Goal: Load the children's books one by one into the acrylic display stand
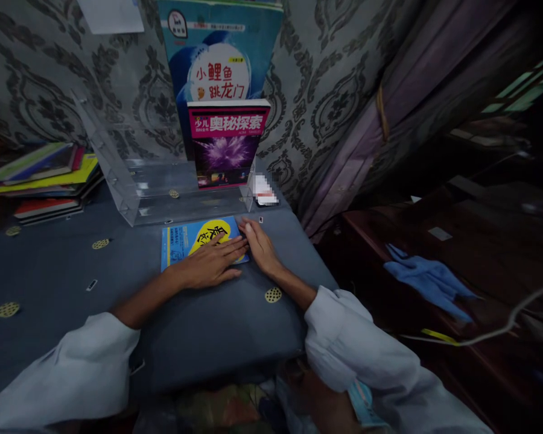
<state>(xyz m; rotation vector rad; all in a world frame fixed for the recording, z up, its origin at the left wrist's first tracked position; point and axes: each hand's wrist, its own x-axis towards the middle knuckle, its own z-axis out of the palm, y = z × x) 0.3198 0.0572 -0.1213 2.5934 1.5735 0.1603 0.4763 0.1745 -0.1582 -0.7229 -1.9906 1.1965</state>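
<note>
A blue book with a yellow patch on its cover lies flat on the dark grey table covering. Across its lower part rests my left hand, palm down with the fingers stretched out. My right hand is at the book's right edge, its fingers extended and touching or nearly touching that side. Just behind the book stands a clear acrylic rack. It holds a purple and black book upright, and behind that a taller teal book with red lettering.
A pile of books and booklets lies at the left of the table. A small white item sits right of the rack. Patterned wallpaper and a pinkish curtain stand behind. On a brown surface at right lie a blue cloth and a pale cable.
</note>
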